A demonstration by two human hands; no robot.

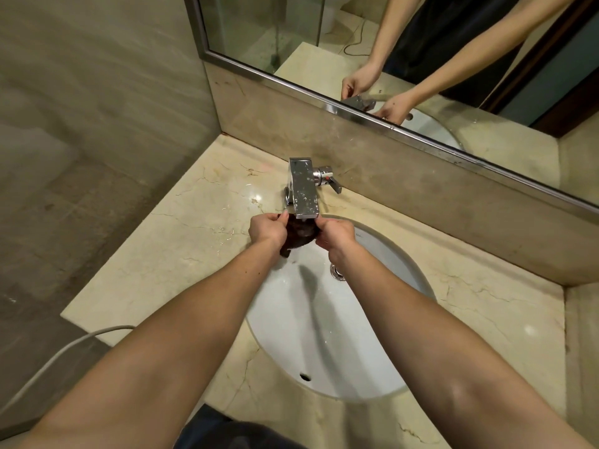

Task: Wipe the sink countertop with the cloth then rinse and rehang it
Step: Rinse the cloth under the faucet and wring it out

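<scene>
A dark brown cloth [299, 236] is bunched between my two hands, right under the spout of the chrome tap [303, 187]. My left hand [267, 228] grips its left side and my right hand [335, 234] grips its right side. Both hands hover over the back rim of the white oval sink [324, 335]. The cloth looks wet, and water runs down the basin below it. The beige marble countertop [181, 241] surrounds the sink and shows wet patches near the tap.
The tap's lever handle [330, 183] sticks out to the right by the backsplash. The drain [337, 272] lies under my right wrist. A framed mirror [421, 59] runs along the back wall. A grey cable [64, 351] hangs off the counter's left edge.
</scene>
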